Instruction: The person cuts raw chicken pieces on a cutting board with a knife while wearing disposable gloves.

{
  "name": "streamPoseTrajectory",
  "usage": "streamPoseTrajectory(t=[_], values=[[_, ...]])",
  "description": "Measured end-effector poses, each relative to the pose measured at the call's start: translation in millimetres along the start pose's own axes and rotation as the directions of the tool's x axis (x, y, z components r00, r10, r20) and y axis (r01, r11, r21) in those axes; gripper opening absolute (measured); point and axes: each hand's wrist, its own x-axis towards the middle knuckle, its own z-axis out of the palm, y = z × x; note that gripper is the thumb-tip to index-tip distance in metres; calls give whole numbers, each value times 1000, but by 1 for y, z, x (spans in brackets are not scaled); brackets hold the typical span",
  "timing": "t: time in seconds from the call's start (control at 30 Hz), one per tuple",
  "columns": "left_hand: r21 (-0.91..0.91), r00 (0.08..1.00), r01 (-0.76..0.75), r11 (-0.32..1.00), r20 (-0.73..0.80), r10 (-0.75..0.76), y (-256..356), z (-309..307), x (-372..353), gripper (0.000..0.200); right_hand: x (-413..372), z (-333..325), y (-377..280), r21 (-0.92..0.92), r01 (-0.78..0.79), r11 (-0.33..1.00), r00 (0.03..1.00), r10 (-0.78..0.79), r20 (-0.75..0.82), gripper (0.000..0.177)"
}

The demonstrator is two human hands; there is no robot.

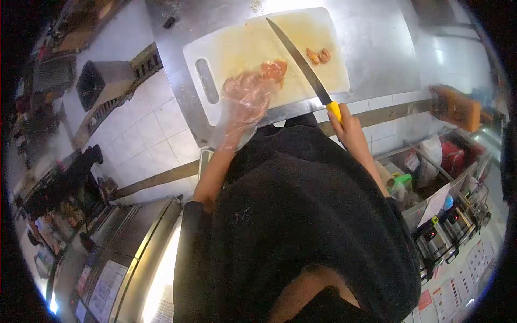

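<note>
My right hand (350, 129) grips the yellow handle of a long knife (304, 63). The blade slants up and left across a white cutting board (237, 47), its tip near the far edge. My left hand (249, 96), in a clear plastic glove, rests over the board's left half, fingers slightly smeared. A piece of raw meat (274, 70), orange-pink and shiny, lies against its fingers, partly covered by them. Right of the blade, apart from both hands, sit a few small cut meat pieces (318, 56).
The board lies on a metal table (377, 54) whose near edge meets my body. An orange box (456, 107) and a bin unit with bags (425, 161) stand to the right. A grey container (110, 78) is at the left, above the tiled floor (153, 124).
</note>
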Motion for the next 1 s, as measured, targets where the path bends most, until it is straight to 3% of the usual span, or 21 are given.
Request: streamPoseTrajectory(t=[0.03,0.13,0.27,0.33,0.53,0.67,0.73,0.83,0.97,1.0], values=[[24,999,-16,1000,40,15,1,-8,0,29,-1,-1,-1,-35,9,999,1000,-9,6,25],[-91,983,-118,989,-148,104,-1,14,2,27,2,-2,-5,-80,51,996,996,-46,72,25],[-43,993,39,998,-108,-43,1,59,-3,26,12,7,0,-193,145,971,984,-120,133,26],[-66,981,47,997,-183,-58,1,65,-6,25,15,8,4,-241,147,959,983,-116,140,26],[-155,978,56,986,-190,-85,6,60,6,24,14,4,4,-358,133,924,984,-81,157,27],[-99,970,92,991,-215,-111,9,64,8,25,21,11,13,-420,112,901,982,-35,186,27],[-119,981,80,990,-167,-99,8,62,9,30,29,18,16,-411,113,904,982,-38,187,26],[-142,953,77,987,-280,-115,1,74,8,22,61,38,10,-352,186,917,977,-135,166,26],[-70,962,182,981,-196,-192,-8,83,-1,24,78,47,5,-294,250,923,966,-216,142,26],[-83,961,180,980,-199,-193,-7,82,0,24,75,39,4,-304,219,927,971,-176,162,26]])
